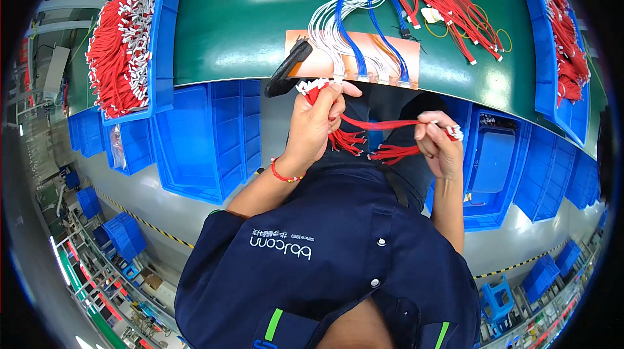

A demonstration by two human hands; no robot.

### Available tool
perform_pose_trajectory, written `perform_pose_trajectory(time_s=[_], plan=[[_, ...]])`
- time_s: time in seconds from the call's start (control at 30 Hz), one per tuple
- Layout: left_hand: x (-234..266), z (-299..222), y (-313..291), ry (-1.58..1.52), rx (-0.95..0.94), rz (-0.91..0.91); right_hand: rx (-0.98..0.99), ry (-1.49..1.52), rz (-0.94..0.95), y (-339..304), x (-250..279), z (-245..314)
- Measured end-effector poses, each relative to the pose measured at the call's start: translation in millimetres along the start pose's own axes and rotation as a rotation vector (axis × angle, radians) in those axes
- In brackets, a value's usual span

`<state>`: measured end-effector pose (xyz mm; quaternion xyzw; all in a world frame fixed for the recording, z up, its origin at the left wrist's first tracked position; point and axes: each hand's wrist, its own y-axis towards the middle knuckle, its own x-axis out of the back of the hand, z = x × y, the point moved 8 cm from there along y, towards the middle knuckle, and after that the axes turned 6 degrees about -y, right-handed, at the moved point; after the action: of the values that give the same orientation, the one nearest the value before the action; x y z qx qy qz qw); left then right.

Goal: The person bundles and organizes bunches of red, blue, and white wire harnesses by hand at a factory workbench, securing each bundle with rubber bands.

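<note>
My left hand (316,118) is closed round a bundle of red cables (313,93) whose white connectors stick up above the fist, close to the bench's front edge. My right hand (442,142) is also closed, with white connector ends (454,132) of red cables showing by the fingers. A red stretch of cable (383,125) runs between the two hands, and other red ends (396,152) hang below. Just beyond my left hand, white and blue wires (338,30) reach down to a row of connectors (383,80) along the edge of a copper-coloured board (299,40).
On the green bench (240,17), a black-padded piece (289,68) juts past the edge at left. Loose red cables (448,4) lie at the back right. Blue bins of red cables flank the bench, at left (170,17) and right (545,50). Blue crates (188,141) stand below.
</note>
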<state>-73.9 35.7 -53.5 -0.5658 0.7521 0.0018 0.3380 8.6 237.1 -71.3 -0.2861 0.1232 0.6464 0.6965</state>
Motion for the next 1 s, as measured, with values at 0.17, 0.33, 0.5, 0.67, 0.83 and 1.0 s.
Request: perform_pose_trajectory(time_s=[0.17, 0.33, 0.5, 0.67, 0.83, 1.0], plan=[[2.6, -0.3, 0.5, 0.021, -0.009, -0.042, 0.025, -0.391, -0.048, 17.2, -26.0, 6.4], [5.6, -2.0, 2.4, 0.052, -0.036, -0.067, 0.133, -0.542, -0.167, 25.3, -35.8, 11.1], [4.8, -2.9, 5.2, -0.036, 0.107, 0.037, 0.068, -0.443, -0.285, 24.5, -31.2, 9.0], [4.5, -4.6, 4.6, 0.016, 0.094, 0.088, 0.071, -0.425, -0.305, 25.2, -30.8, 7.3], [3.3, -3.5, 3.4, -0.004, 0.075, 0.092, 0.078, -0.397, -0.325, 25.2, -32.4, 6.3], [4.0, -2.2, 4.8, 0.000, 0.069, 0.088, -0.020, -0.278, -0.304, 26.3, -28.6, -2.3]])
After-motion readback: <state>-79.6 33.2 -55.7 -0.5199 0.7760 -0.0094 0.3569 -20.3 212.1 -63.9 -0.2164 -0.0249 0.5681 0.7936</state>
